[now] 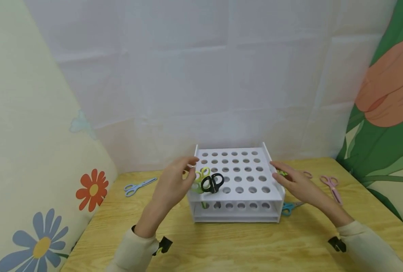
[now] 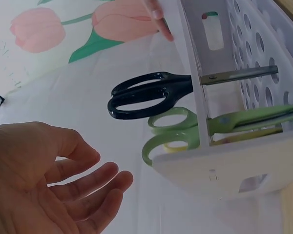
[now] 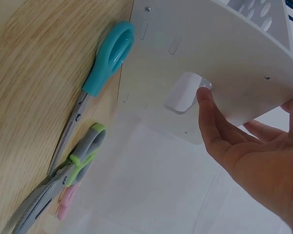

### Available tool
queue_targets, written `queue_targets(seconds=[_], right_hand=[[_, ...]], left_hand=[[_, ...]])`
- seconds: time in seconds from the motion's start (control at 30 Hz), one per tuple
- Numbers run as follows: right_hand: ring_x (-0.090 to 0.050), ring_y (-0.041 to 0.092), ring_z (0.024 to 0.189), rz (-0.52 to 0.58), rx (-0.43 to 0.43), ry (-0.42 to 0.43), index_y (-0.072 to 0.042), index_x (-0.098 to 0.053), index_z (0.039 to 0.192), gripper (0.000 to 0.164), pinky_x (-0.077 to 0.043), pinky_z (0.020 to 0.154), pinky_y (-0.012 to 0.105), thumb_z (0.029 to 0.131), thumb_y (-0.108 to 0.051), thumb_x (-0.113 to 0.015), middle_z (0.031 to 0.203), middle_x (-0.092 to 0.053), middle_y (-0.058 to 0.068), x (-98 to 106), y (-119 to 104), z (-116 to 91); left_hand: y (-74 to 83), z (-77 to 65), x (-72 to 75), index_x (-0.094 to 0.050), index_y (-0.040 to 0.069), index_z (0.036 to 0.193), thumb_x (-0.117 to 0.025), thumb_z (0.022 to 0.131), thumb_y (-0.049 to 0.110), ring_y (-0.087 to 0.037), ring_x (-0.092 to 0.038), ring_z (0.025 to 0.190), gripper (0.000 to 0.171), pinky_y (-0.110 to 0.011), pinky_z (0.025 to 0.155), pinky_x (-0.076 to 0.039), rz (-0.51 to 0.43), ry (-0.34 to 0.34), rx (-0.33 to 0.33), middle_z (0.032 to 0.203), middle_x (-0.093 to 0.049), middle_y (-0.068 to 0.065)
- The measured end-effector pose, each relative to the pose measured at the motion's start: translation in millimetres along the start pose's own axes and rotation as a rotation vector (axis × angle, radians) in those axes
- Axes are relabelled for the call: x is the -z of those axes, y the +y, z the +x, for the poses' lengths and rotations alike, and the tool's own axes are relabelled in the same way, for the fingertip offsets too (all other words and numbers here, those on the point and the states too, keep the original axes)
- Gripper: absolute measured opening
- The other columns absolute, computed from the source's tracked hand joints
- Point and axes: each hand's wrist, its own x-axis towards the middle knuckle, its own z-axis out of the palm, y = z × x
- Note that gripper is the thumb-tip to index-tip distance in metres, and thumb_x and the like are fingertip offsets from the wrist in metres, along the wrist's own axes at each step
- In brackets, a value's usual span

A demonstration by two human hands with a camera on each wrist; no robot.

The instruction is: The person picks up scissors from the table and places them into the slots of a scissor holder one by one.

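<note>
A white rack (image 1: 235,195) with rows of round holes stands on the table. In its front left holes are black-handled scissors (image 2: 151,95), green scissors (image 2: 173,134) and, partly hidden behind them, yellow-handled scissors (image 1: 205,171), handles up. My left hand (image 1: 175,181) is beside the rack's left side, fingers loosely bent and holding nothing. In the left wrist view a gap shows between its fingertips and the green handles. On the other side, my right hand (image 3: 254,146) lies along the rack's right panel, one fingertip at the edge of its cut-out slot, the other fingers partly hidden.
Light blue scissors (image 1: 140,186) lie left of the rack. To its right lie teal-handled scissors (image 3: 107,58), grey-and-green scissors (image 3: 78,158) and pink scissors (image 1: 331,185). Another pink handle (image 1: 308,174) shows behind my right hand. A white cloth (image 1: 187,75) hangs behind the table.
</note>
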Motion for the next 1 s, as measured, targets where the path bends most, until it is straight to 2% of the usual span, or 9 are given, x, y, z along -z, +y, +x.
queue_targets(seconds=[0.27, 0.47, 0.77, 1.0], right_hand=[[-0.057, 0.046, 0.12, -0.003, -0.002, 0.006, 0.0, -0.037, 0.155, 0.055, -0.05, 0.092, 0.059, 0.109, -0.026, -0.05, 0.152, -0.041, 0.028, 0.7, 2.0, -1.1], [-0.058, 0.045, 0.119, -0.02, -0.002, 0.01, 0.0, -0.038, 0.155, 0.054, -0.05, 0.092, 0.057, 0.109, -0.027, -0.051, 0.151, -0.042, 0.028, 0.1, 2.2, 0.0], [-0.055, 0.045, 0.123, -0.042, -0.002, 0.014, 0.0, -0.037, 0.155, 0.055, -0.049, 0.093, 0.057, 0.109, -0.027, -0.05, 0.152, -0.041, 0.028, 0.6, -0.4, -0.3], [-0.052, 0.047, 0.125, -0.055, -0.019, 0.011, -0.001, -0.036, 0.157, 0.057, -0.047, 0.095, 0.06, 0.11, -0.032, -0.049, 0.153, -0.04, 0.028, -0.6, 1.4, -1.2]], left_hand=[[-3.8, 2.6, 5.6, -0.069, 0.006, 0.123, -0.063, 0.098, 0.009, -0.018, -0.066, 0.094, 0.026, -0.039, 0.081, -0.054, 0.005, 0.039, 0.02, 0.119, -0.068, -0.006], [-13.5, -4.4, 9.8, -0.069, 0.009, 0.124, -0.064, 0.1, 0.014, -0.018, -0.065, 0.095, 0.025, -0.043, 0.083, -0.055, -0.002, 0.03, 0.059, 0.121, -0.067, -0.004], [-44.8, -21.2, 27.1, -0.067, 0.01, 0.128, -0.062, 0.102, 0.019, -0.021, -0.065, 0.097, 0.028, -0.044, 0.085, -0.054, 0.061, 0.013, 0.128, 0.123, -0.066, -0.005], [-76.7, -27.1, 35.7, -0.067, 0.004, 0.127, -0.06, 0.103, 0.014, -0.027, -0.066, 0.095, 0.027, -0.048, 0.083, -0.054, 0.075, 0.034, 0.148, 0.12, -0.067, -0.012]])
